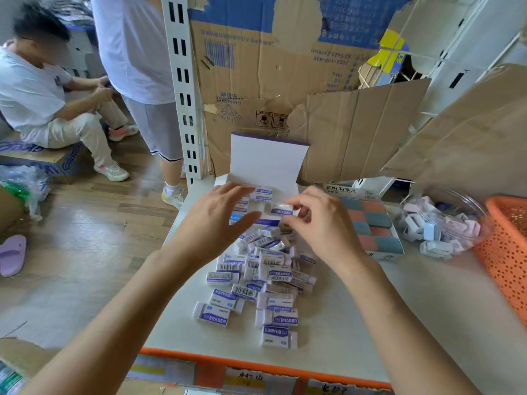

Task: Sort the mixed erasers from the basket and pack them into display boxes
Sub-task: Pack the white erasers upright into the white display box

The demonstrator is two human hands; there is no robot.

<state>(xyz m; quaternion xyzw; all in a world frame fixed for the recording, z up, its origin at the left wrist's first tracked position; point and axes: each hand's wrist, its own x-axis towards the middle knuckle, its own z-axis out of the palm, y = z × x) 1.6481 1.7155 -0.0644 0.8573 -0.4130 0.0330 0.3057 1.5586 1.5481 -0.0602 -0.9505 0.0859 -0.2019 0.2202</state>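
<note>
1. The right hand [319,223] pinches one white-and-purple eraser [282,209] between thumb and fingertips, holding it over the open display box.
2. The left hand [216,220], at nine o'clock of the right, is spread with fingers straight and grips nothing. Whether it touches the box below, I can't tell.
3. The display box [268,163] sits at twelve o'clock of the hands, its white lid standing upright. A few boxed erasers [262,193] of the same kind lie inside.
4. At six o'clock of the hands, a loose pile of erasers [262,277] lies jumbled on the pale table [385,309], some label up, some barcode up.
5. At three o'clock lies a second box [385,254], packed in rows with red and grey-blue blocks.
6. Further out at three o'clock, a clear container [467,203] holds pastel erasers. It is just beside the orange basket [510,258] at the table's right edge.
7. Torn cardboard [256,67] stands behind the display box at twelve o'clock.
8. At ten o'clock a seated person [34,92] perches on a carton with a standing person [137,52] beside. A purple slipper [11,255] lies on the wooden floor at nine o'clock.
</note>
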